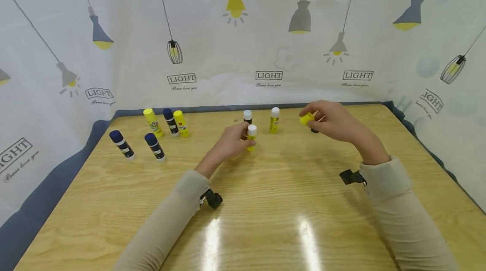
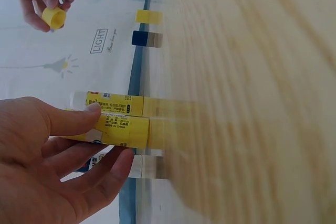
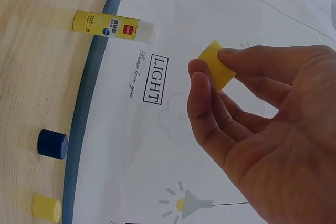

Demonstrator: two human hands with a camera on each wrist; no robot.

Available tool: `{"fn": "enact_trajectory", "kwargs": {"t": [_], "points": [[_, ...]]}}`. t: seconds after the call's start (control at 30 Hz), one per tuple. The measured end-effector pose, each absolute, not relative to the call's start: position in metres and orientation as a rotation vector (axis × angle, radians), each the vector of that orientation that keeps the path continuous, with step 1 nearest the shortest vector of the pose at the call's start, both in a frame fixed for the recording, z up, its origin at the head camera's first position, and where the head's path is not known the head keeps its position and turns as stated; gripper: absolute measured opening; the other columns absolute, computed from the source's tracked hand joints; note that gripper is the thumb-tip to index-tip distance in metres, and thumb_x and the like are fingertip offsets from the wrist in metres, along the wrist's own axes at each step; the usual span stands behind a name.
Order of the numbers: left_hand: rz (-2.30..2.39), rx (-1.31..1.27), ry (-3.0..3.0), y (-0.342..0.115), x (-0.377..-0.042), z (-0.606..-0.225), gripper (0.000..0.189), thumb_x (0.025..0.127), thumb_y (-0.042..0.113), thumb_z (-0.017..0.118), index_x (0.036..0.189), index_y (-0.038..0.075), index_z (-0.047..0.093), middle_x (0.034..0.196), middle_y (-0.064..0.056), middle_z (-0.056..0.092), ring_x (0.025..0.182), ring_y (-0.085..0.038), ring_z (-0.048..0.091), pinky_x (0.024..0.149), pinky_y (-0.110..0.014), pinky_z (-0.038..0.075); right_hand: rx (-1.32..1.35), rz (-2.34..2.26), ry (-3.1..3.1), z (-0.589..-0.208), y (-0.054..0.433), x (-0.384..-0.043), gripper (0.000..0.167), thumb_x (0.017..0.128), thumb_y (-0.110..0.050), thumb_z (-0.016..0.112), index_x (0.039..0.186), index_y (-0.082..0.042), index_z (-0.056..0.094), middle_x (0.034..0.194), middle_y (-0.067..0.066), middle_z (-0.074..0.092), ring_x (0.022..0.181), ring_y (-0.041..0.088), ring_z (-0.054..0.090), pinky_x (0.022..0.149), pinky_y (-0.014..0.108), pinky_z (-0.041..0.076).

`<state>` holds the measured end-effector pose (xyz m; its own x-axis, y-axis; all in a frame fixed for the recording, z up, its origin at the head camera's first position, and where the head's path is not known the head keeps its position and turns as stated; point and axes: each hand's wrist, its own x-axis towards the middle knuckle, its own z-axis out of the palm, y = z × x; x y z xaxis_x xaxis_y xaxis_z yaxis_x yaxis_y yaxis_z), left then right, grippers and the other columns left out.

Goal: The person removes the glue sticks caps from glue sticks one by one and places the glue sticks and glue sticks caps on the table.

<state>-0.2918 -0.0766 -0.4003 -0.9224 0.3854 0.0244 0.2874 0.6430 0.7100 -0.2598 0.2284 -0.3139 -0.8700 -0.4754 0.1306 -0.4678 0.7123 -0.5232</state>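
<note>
My left hand point(image 1: 232, 141) pinches a yellow glue stick point(image 1: 251, 139) between thumb and fingers, its white top uncovered and its base right at the tabletop. In my right hand point(image 1: 332, 121) a hollow yellow cap point(image 1: 306, 118) is pinched by the fingertips, raised above the table. Just behind the left hand stands an uncapped dark blue glue stick point(image 1: 247, 116), partly covered by it. Another uncapped yellow glue stick point(image 1: 274, 122) is upright between the hands. A dark blue cap point(image 3: 52, 144) and a second yellow cap point(image 3: 46, 208) sit on the table near the right hand.
Several capped glue sticks stand at the table's left: dark blue ones point(image 1: 121, 144) and yellow ones point(image 1: 153, 123). A cloth printed with lamps point(image 1: 228, 52) hangs behind the wooden table point(image 1: 265, 212) and at its sides.
</note>
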Motion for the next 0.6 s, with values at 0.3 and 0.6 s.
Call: {"fn": "enact_trajectory", "kwargs": {"t": [0.3,0.6], "points": [[1.097,0.546,2.715,-0.078,-0.294,-0.402,0.040,0.096,0.014,0.075,0.132,0.004,0.061,0.127,-0.015,0.070,0.116,-0.030,0.070,0.100,-0.044,0.056,-0.755,-0.818,2.897,-0.315,0.240,-0.261,0.029,0.100,-0.010,0.068,0.128,-0.008,0.064,0.122,0.016,0.070,0.104,0.030,0.069,0.085,0.049,0.057],[1.076,0.590,2.636,-0.086,-0.294,-0.403,0.046,0.096,0.017,0.076,0.137,0.007,0.059,0.126,-0.014,0.072,0.116,-0.028,0.070,0.102,-0.044,0.054,-0.623,-0.714,2.848,-0.324,0.253,-0.271,0.032,0.098,-0.013,0.071,0.125,0.000,0.059,0.122,0.026,0.067,0.106,0.039,0.069,0.089,0.053,0.057]]}}
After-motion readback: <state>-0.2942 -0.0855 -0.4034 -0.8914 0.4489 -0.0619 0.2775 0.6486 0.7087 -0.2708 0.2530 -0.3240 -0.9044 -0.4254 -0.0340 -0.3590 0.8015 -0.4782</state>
